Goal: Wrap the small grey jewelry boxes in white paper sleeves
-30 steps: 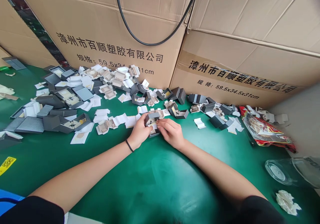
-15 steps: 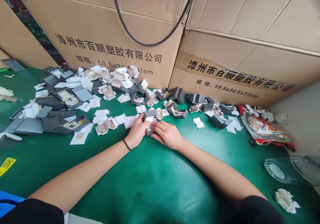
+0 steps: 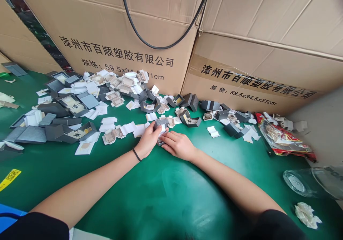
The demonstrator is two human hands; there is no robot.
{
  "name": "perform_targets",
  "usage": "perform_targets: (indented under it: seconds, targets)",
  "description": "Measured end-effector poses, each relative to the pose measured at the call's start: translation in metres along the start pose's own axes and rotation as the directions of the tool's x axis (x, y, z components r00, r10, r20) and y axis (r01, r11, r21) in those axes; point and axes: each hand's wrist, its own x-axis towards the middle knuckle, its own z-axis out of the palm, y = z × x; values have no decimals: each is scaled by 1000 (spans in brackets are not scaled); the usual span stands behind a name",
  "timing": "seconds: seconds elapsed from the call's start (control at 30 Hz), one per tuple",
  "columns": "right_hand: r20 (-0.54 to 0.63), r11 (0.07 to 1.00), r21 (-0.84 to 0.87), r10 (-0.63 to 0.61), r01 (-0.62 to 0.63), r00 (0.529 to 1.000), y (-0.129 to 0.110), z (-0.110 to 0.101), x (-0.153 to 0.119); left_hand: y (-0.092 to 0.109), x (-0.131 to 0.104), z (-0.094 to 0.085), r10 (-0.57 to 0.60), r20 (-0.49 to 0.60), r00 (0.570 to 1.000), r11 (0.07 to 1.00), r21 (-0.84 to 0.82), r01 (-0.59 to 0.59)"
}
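A small dark grey box [image 3: 161, 122] with its lid raised and a white lining sits between my hands on the green table. My left hand [image 3: 147, 140], with a black band at the wrist, grips its left side, thumb over the white part. My right hand [image 3: 178, 144] holds the box's lower right part with bent fingers, which hide much of the inside. Just beyond the box lie beige card inserts [image 3: 170, 121] and an open grey box [image 3: 190, 119]. White paper pieces [image 3: 128, 128] lie left of my left hand.
A large pile of grey boxes [image 3: 53, 109] and papers spreads at the left. Cardboard cartons [image 3: 128, 29] stand behind, with a black cable [image 3: 160, 47] hanging before them. At right are a red packet [image 3: 286, 140], clear container [image 3: 297, 182] and crumpled paper [image 3: 307, 215].
My left thumb and fingers have shifted slightly to the right over the box. My right fingers have moved a little on its lower part. The yellow label at the left has shifted slightly right.
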Motion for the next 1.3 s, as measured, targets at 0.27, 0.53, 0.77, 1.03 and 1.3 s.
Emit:
perform_targets:
  seconds: [0.27,0.53,0.77,1.03,1.3]
  targets:
    - [11,999,41,-5,4,1000,0,-1,0,-2,-1,1,45,1,999,998,54,-44]
    - [-126,995,21,94,-93,988,-4,-8,0,-6,1,-2,126,-20,992,958,261,-116]
    - [-55,978,0,207,-207,977,-5,-9,3,-1,-1,-3,-16,59,998,997,80,11]
    - [-50,985,22,172,-172,984,-1,-7,2,2,-4,-4,56,120,991,973,218,-81]
    - [-69,988,-44,145,-148,987,-1,-6,1,-1,-2,-3,102,100,990,926,354,-131]
